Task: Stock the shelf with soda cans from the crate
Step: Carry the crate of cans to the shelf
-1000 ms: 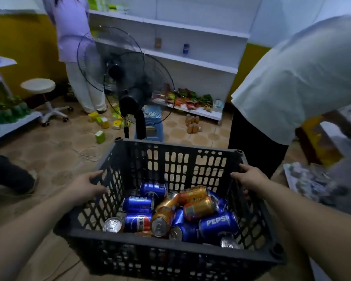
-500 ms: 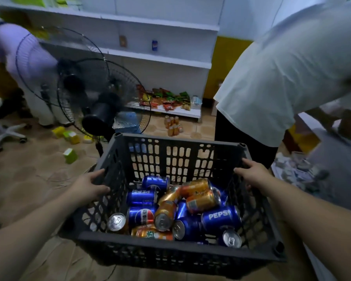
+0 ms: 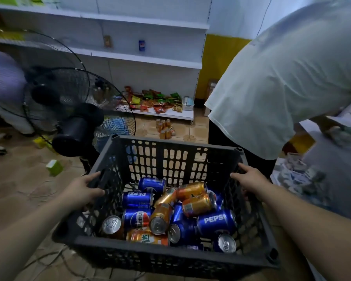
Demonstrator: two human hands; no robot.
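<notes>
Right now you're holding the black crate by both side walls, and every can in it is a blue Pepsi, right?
Not quite. The head view shows the left hand and right hand gripping the crate by its side walls, but the cans are mixed: blue Pepsi cans lie jumbled with orange cans.

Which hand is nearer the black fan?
Left. The left hand grips the crate on the side by the fan; the right hand grips the opposite side, farther away.
</notes>
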